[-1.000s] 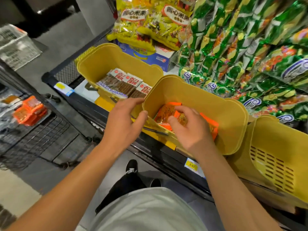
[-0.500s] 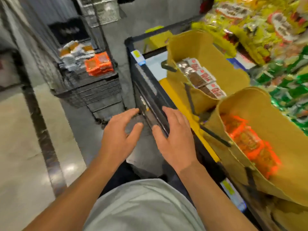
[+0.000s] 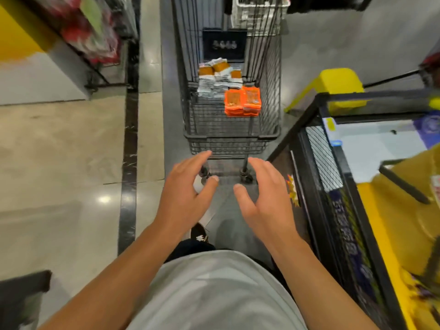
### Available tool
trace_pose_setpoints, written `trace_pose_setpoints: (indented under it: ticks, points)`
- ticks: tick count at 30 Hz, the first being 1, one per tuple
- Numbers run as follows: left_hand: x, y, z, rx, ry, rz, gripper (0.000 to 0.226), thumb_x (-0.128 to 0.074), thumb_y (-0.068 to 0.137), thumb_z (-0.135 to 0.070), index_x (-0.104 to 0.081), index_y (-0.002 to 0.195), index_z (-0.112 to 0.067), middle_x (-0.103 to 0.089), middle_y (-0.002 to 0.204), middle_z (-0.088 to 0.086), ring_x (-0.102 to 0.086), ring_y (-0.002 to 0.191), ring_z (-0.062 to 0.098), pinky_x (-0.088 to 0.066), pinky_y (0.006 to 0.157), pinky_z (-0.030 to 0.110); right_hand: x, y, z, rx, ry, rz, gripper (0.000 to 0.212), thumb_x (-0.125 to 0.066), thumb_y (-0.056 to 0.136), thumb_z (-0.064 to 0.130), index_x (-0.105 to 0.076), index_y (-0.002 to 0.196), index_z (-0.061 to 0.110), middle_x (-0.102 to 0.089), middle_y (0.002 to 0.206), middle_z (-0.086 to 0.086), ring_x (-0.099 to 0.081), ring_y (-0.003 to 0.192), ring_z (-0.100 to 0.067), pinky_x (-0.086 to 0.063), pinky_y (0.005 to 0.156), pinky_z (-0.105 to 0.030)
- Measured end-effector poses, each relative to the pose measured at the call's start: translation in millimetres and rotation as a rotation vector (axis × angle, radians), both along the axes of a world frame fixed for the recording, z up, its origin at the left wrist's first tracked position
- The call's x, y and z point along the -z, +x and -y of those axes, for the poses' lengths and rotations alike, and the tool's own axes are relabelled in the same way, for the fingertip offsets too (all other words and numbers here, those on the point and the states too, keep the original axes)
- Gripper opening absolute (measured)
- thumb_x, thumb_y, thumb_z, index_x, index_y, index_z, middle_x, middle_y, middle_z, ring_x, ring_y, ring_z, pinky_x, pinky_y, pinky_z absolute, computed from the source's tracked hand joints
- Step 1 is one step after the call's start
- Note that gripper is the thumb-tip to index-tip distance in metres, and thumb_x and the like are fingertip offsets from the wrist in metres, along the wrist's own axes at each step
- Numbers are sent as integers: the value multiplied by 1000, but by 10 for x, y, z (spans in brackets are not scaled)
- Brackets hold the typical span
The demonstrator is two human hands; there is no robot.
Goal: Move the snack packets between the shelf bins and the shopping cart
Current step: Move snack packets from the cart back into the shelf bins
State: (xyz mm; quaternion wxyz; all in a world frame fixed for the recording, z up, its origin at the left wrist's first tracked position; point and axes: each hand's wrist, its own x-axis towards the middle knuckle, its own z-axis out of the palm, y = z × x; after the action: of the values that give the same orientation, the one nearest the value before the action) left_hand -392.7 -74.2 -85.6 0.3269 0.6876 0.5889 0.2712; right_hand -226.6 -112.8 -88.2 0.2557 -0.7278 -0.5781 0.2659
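From the head camera, both hands reach forward over the dark floor strip, holding nothing. The left hand [image 3: 184,186] has its fingers spread and lightly bent, thumb apart from them; the right hand [image 3: 264,194] mirrors it, fingers relaxed and wide. Ahead of them stands the shopping cart [image 3: 232,136], its near rim just beyond the fingertips. Inside the cart, a stack of orange snack packets [image 3: 242,101] lies toward the right side, and behind it a pile of white and amber packets [image 3: 217,78]. On the right, the black wire shelf [image 3: 319,148] carries a yellow bin [image 3: 404,198], blurred; its contents cannot be made out.
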Motion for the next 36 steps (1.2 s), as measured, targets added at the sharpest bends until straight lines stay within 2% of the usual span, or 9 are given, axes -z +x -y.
trace_pose_setpoints:
  ticks: [4,7,13,16,20,24,27,31,36]
  points:
    - [-8,-165,-397,-25,2,12,52,-62,95,-28,-48,145,-30,-45,131,-23,-31,119,-16,-18,97,0,22,-187,-376,9,-28,-2,60,-62,95,34,-40,150,23,-39,154,5,-26,147,-13,-14,115,-18]
    - [18,-192,-683,-49,-20,22,53,-59,92,-33,-49,144,-29,-45,128,-23,-33,117,-15,-23,98,7,58,-215,-639,1,-5,24,61,-56,93,40,-43,149,18,-43,153,1,-31,145,-17,-19,116,-24]
    - [88,-25,-1341,-86,-74,23,52,-65,94,-23,-50,143,-27,-45,129,-23,-31,118,-17,-32,105,20,187,-48,-1403,-25,-56,-9,59,-62,95,32,-43,149,18,-43,153,0,-31,145,-16,-25,119,-32]
    - [130,120,-1785,-83,-99,-23,52,-64,95,-24,-49,145,-27,-49,134,-18,-35,124,-9,-30,107,22,279,128,-1906,1,-51,-17,58,-62,95,32,-43,148,16,-43,152,-2,-34,144,-19,-29,118,-38]
    - [175,382,-2422,-50,-121,-84,52,-64,95,-23,-49,145,-22,-54,142,-3,-42,132,8,-30,110,27,372,416,-2571,45,-70,-47,59,-60,96,32,-41,149,15,-41,153,-3,-34,143,-19,-28,119,-38]
    - [235,672,-2941,-64,-158,-68,53,-59,93,-32,-50,144,-23,-54,136,-8,-41,128,4,-32,111,31,416,636,-3059,67,-105,-87,59,-57,97,35,-40,151,18,-40,153,1,-34,142,-15,-30,118,-36]
    - [272,840,-3256,-79,-203,-66,53,-57,93,-33,-48,145,-26,-53,141,-5,-42,133,10,-32,113,33,455,764,-3404,70,-129,-91,59,-55,98,36,-37,152,21,-37,155,4,-31,144,-13,-27,120,-35]
    - [406,954,-3629,-57,-239,-86,51,-61,96,-28,-48,146,-28,-51,145,-7,-36,129,-2,-30,113,28,581,872,-3713,118,-204,-120,60,-55,99,37,-36,153,21,-35,157,4,-28,146,-13,-23,120,-31]
    - [756,1051,-4140,21,-310,-134,51,-60,97,-31,-47,146,-25,-51,146,-5,-41,137,11,-30,113,30,888,991,-4010,211,-259,-115,61,-58,95,38,-42,149,15,-43,151,-3,-37,140,-17,-31,115,-31]
